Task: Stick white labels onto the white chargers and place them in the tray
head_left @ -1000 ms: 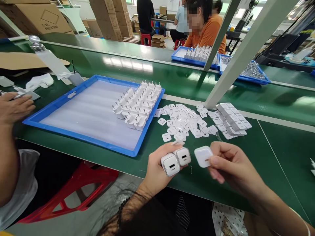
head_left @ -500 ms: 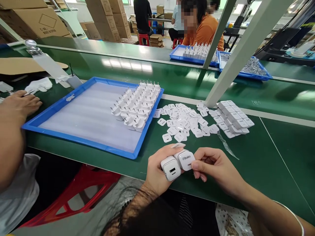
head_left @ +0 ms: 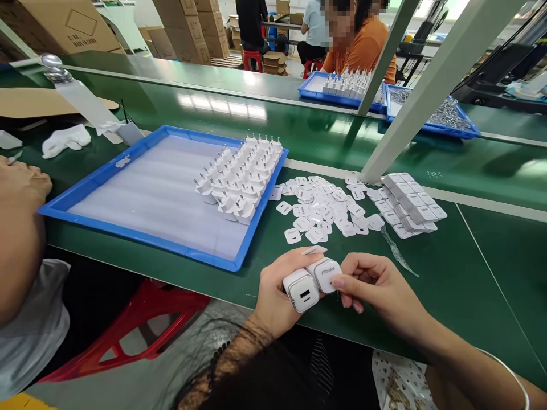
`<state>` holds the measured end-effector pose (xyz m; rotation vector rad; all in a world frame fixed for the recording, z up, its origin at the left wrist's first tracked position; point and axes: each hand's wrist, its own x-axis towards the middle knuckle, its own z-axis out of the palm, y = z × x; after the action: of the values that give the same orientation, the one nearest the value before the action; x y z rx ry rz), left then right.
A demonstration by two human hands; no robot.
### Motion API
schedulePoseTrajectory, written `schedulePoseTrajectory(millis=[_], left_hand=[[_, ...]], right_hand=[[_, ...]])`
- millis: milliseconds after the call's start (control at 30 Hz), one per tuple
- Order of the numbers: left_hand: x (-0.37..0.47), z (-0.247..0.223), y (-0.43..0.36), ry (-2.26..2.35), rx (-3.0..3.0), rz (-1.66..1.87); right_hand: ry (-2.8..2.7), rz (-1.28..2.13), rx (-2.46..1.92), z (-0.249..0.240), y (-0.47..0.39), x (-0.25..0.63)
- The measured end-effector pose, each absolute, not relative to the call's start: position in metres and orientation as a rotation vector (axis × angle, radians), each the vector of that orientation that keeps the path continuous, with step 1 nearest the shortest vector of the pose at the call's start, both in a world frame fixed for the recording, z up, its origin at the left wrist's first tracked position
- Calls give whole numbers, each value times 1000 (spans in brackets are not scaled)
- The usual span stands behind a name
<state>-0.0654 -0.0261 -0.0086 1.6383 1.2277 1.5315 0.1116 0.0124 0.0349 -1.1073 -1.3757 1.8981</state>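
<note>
My left hand [head_left: 276, 287] is wrapped around two white plug chargers side by side. One charger [head_left: 301, 291] shows a USB slot and a smaller slot on its face. The other charger [head_left: 326, 274] has a face printed "Fibaks". A thin white square piece [head_left: 315, 250] sticks out at the top of my left fingers. With thumb and fingers closed, my right hand [head_left: 367, 282] pinches the lower right corner of the "Fibaks" charger. Beyond my hands lies a loose pile of white printed square pieces [head_left: 320, 210].
A blue tray [head_left: 141, 245] holds rows of white plug parts [head_left: 245, 179] with pins up. Stacked printed pieces [head_left: 412, 202] lie right of the pile, by a slanted post [head_left: 410, 114] and a clear plastic strip [head_left: 397, 253]. A co-worker's hand [head_left: 25, 182] rests at left.
The view has shifted slightly. My right thumb has slid a little over the corner of the "Fibaks" charger's face. The co-worker's hand at left has drawn back toward the left edge.
</note>
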Motion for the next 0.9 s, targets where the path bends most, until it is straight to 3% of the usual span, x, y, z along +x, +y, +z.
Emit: schedulePoseTrajectory(millis=[900], left_hand=[[-64,-4,-26,1248,1549,1462]], right_hand=[[-1602,1616,-1165,34,6,107]])
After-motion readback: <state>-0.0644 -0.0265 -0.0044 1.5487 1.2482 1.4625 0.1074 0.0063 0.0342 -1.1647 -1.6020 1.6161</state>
